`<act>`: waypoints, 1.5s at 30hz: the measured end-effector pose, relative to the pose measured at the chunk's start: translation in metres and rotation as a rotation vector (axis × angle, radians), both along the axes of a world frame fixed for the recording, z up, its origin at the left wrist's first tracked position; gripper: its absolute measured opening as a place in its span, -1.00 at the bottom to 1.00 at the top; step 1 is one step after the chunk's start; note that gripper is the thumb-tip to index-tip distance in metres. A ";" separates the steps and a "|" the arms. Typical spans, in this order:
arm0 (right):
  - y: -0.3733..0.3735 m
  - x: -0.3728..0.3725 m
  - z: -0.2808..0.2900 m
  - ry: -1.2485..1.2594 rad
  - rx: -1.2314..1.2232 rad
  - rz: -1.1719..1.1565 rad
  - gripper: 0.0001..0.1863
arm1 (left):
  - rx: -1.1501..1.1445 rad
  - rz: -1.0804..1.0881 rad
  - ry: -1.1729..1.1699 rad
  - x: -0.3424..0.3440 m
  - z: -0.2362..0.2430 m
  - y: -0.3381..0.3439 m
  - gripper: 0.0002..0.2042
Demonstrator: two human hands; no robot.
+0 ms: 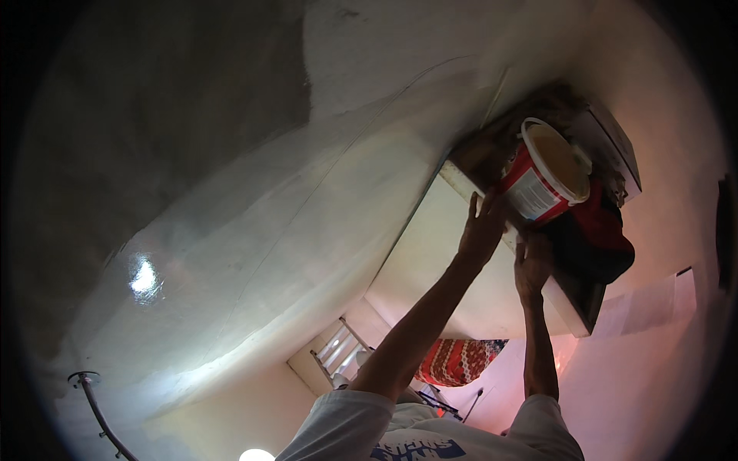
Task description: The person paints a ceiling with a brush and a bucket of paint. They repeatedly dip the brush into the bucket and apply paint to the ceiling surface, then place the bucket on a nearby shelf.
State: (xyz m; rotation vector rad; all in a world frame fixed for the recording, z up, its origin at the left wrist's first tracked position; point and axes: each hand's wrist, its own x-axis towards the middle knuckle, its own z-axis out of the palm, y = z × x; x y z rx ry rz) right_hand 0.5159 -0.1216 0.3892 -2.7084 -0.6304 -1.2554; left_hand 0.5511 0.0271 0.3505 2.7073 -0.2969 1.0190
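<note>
A red and white bucket [530,184] with a pale rim stands tilted in view among things on top of a cream cabinet-like board [438,238]. My left hand [484,230] reaches up to the lower left of the bucket, fingers stretched and apart, its fingertips at the bucket's side. Just below the bucket, my right hand [533,265] is at the board's edge with bent fingers. What those fingers hold, if anything, is hidden. Dark cloth [573,242] with a red part lies to the right of the bucket.
A flat box-like thing [615,146] sits behind the bucket. Plastered wall [254,192] with a thin line fills the left, and a curved metal pipe [100,415] juts out at lower left. Red patterned cloth [457,363] hangs below the board, near a slatted opening [340,349].
</note>
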 end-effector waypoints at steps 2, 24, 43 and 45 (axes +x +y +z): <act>0.001 0.004 -0.004 0.058 -0.009 -0.061 -0.81 | -0.019 -0.016 0.042 0.001 -0.001 0.001 -0.48; 0.000 0.015 0.010 0.173 -0.190 -0.071 -0.69 | -0.117 -0.224 -0.009 0.008 -0.008 0.011 -0.38; 0.007 0.019 0.002 0.049 -0.072 -0.108 -0.64 | 0.723 0.045 -0.401 0.147 0.247 0.090 -0.95; 0.006 0.019 0.008 0.058 -0.059 -0.078 -0.63 | 0.825 0.079 -0.349 0.156 0.244 0.088 -0.95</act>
